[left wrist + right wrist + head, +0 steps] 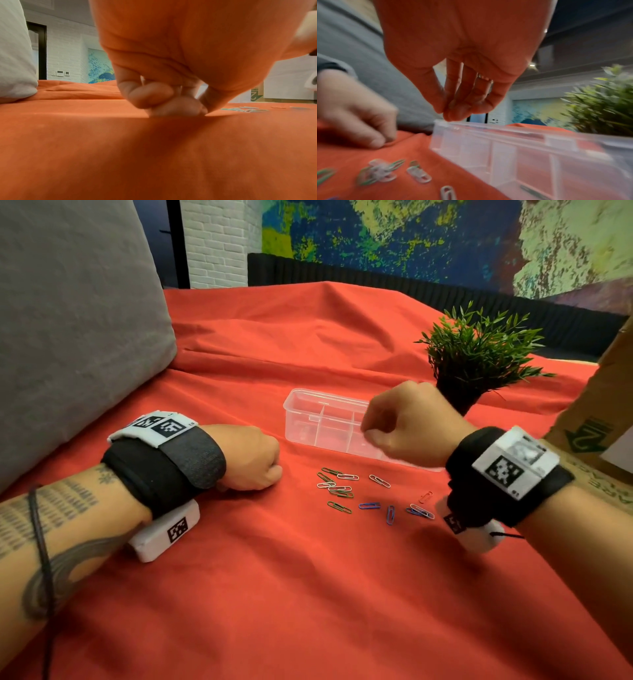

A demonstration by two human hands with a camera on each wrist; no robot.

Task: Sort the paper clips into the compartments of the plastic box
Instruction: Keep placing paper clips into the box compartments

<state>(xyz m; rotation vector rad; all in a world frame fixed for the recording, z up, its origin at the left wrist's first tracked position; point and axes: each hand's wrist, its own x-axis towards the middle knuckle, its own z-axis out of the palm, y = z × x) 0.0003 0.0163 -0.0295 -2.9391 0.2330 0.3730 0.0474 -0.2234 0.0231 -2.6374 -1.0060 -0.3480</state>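
Sorting barely begun: one dark clip visible in the plastic box (322, 419), most paper clips (373, 494) loose on red cloth just beside it; right hand (407, 422) over box, fingertips together, contents indiscernible; left hand (253, 457) curled, empty.
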